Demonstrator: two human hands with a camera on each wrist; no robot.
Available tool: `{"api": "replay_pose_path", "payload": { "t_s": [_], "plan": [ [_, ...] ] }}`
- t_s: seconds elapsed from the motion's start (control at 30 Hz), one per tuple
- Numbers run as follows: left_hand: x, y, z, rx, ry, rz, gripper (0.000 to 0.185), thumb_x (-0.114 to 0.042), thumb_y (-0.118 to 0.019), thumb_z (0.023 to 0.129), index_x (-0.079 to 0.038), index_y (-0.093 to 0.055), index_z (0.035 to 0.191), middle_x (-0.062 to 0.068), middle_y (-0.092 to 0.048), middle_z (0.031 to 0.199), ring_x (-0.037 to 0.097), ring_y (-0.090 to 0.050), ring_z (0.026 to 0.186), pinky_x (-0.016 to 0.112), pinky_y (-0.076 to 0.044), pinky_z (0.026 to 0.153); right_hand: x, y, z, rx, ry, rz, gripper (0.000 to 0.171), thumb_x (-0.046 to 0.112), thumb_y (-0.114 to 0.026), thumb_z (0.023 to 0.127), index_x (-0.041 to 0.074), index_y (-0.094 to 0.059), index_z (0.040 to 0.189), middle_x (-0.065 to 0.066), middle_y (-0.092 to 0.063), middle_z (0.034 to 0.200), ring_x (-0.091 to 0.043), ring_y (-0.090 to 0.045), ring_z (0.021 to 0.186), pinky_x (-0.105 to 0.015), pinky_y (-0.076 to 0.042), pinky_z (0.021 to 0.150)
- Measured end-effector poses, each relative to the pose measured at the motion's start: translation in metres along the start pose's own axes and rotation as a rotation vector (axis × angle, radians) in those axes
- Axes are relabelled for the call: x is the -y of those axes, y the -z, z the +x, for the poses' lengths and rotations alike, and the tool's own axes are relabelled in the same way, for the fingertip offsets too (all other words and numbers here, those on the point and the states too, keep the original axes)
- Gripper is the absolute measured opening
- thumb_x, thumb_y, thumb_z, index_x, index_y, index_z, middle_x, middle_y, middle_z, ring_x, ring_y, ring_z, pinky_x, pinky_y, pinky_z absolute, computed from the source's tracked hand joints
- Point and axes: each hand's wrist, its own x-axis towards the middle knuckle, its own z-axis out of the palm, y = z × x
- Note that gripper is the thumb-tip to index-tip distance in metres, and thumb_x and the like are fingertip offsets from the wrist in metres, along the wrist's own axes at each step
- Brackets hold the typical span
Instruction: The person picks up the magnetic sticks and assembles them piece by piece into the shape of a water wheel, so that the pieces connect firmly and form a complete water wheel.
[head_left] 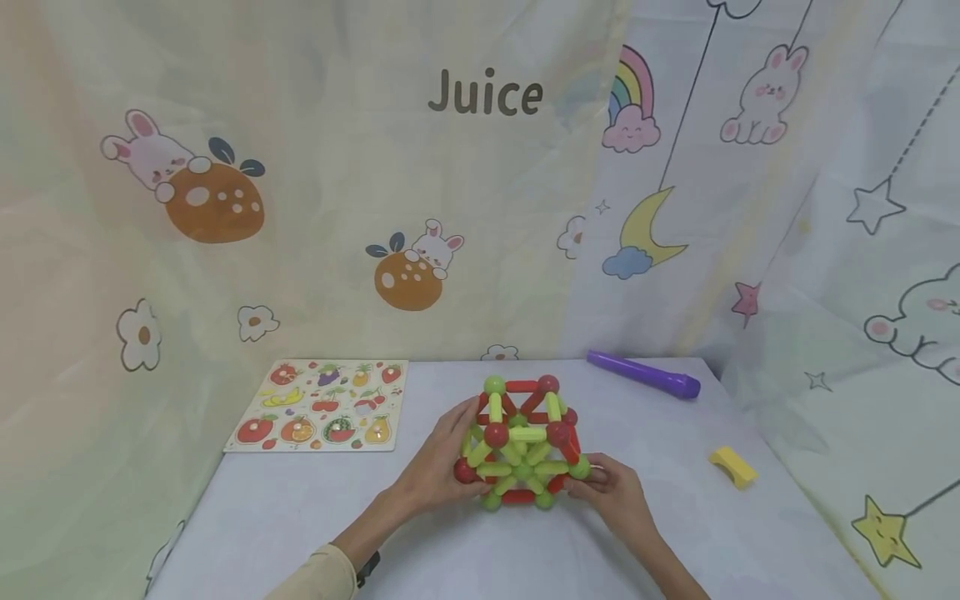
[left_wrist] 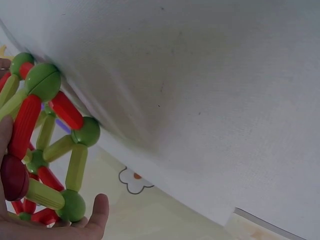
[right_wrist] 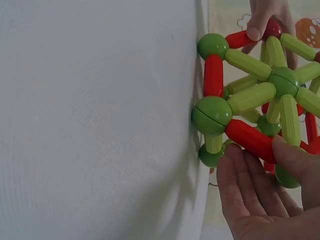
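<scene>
A cage-like structure [head_left: 522, 442] of red and yellow-green rods joined by red and green balls stands on the white table [head_left: 300, 517]. My left hand [head_left: 438, 468] grips its left side, fingers curled round the rods and a dark red ball. In the left wrist view the structure [left_wrist: 45, 140] rests against my left hand [left_wrist: 50, 230], thumb beside a green ball. My right hand [head_left: 611, 492] holds the lower right corner. In the right wrist view my right hand [right_wrist: 260, 195] has its thumb on a red rod of the structure [right_wrist: 260, 90], fingers below.
A fruit puzzle board [head_left: 322, 406] lies at the back left of the table. A purple tube [head_left: 642, 373] lies at the back right and a yellow arched block [head_left: 733, 465] near the right edge. Printed curtains hang close behind and at both sides.
</scene>
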Motion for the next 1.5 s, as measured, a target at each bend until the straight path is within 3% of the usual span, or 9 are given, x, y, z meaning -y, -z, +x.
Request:
{"api": "replay_pose_path", "payload": {
  "t_s": [0.2,0.43,0.53,0.67,0.77,0.83,0.93,1.37,1.5],
  "plan": [
    [0.001,-0.001,0.000,0.001,-0.006,-0.008,0.127,-0.033,-0.097,0.080,-0.022,-0.012,0.175,0.001,-0.022,0.178,0.026,-0.026,0.162,0.052,-0.042,0.121,0.000,0.001,0.002,-0.028,0.001,-0.047,0.036,0.000,-0.085,0.090,-0.010,-0.071,0.122,-0.022,-0.080,0.108,-0.015,-0.081,0.091,-0.032,-0.065,0.081],
    [0.000,0.000,0.000,0.000,-0.005,0.000,0.128,-0.033,-0.098,0.080,-0.021,-0.012,0.175,0.001,-0.022,0.178,0.026,-0.026,0.162,0.052,-0.041,0.122,0.005,0.006,0.006,-0.005,0.056,-0.110,0.030,0.015,-0.076,0.102,-0.011,-0.073,0.118,-0.023,-0.080,0.102,-0.034,-0.081,0.086,-0.037,-0.066,0.078],
    [0.000,0.001,0.000,-0.003,-0.005,0.007,0.128,-0.034,-0.098,0.080,-0.021,-0.013,0.175,0.001,-0.022,0.178,0.025,-0.026,0.162,0.051,-0.041,0.122,0.009,0.006,0.008,-0.028,0.088,-0.176,0.026,0.017,-0.078,0.101,-0.007,-0.077,0.112,-0.017,-0.082,0.096,-0.034,-0.080,0.082,-0.034,-0.066,0.074],
    [0.000,0.000,0.001,-0.005,-0.008,0.002,0.127,-0.033,-0.097,0.081,-0.021,-0.013,0.175,0.001,-0.022,0.178,0.026,-0.027,0.161,0.052,-0.042,0.121,0.010,0.006,0.006,-0.167,0.283,-0.347,0.019,0.012,-0.090,0.088,0.005,-0.080,0.102,-0.002,-0.080,0.090,-0.019,-0.077,0.078,-0.029,-0.064,0.066],
    [0.000,0.001,0.000,-0.004,-0.005,-0.003,0.127,-0.032,-0.097,0.081,-0.021,-0.013,0.175,0.001,-0.022,0.178,0.026,-0.026,0.162,0.053,-0.042,0.121,0.011,0.006,0.007,-0.273,0.488,-0.466,0.029,0.006,-0.097,0.077,0.011,-0.080,0.100,0.001,-0.073,0.092,-0.010,-0.066,0.077,-0.024,-0.059,0.061],
    [0.000,0.001,0.000,-0.004,-0.003,-0.007,0.126,-0.032,-0.097,0.081,-0.020,-0.013,0.175,0.002,-0.022,0.178,0.027,-0.027,0.162,0.053,-0.042,0.121,0.012,0.005,0.008,-0.270,0.589,-0.487,0.035,0.000,-0.098,0.073,0.011,-0.081,0.102,-0.004,-0.068,0.094,-0.014,-0.062,0.077,-0.025,-0.056,0.060],
    [0.000,0.002,-0.001,-0.006,-0.003,-0.012,0.126,-0.032,-0.097,0.081,-0.020,-0.013,0.174,0.002,-0.022,0.178,0.027,-0.027,0.161,0.053,-0.042,0.121,0.016,0.005,0.010,-0.227,0.656,-0.498,0.036,-0.005,-0.095,0.074,0.010,-0.082,0.104,-0.004,-0.066,0.098,-0.016,-0.058,0.078,-0.028,-0.054,0.061],
    [0.000,0.000,0.000,-0.007,0.000,-0.011,0.126,-0.031,-0.097,0.080,-0.021,-0.013,0.175,0.001,-0.023,0.178,0.027,-0.027,0.161,0.054,-0.043,0.120,0.022,0.013,0.014,-0.047,0.593,-0.489,0.034,-0.006,-0.086,0.084,0.009,-0.077,0.114,0.001,-0.067,0.109,-0.011,-0.060,0.085,-0.026,-0.057,0.068],
    [0.000,0.002,-0.001,-0.003,0.000,-0.009,0.126,-0.032,-0.097,0.081,-0.021,-0.013,0.175,0.002,-0.023,0.178,0.027,-0.027,0.161,0.055,-0.042,0.121,0.023,0.012,0.014,-0.052,0.563,-0.493,0.036,-0.001,-0.089,0.084,0.013,-0.077,0.115,0.006,-0.068,0.109,-0.009,-0.061,0.090,-0.027,-0.057,0.070]
  ]
}}
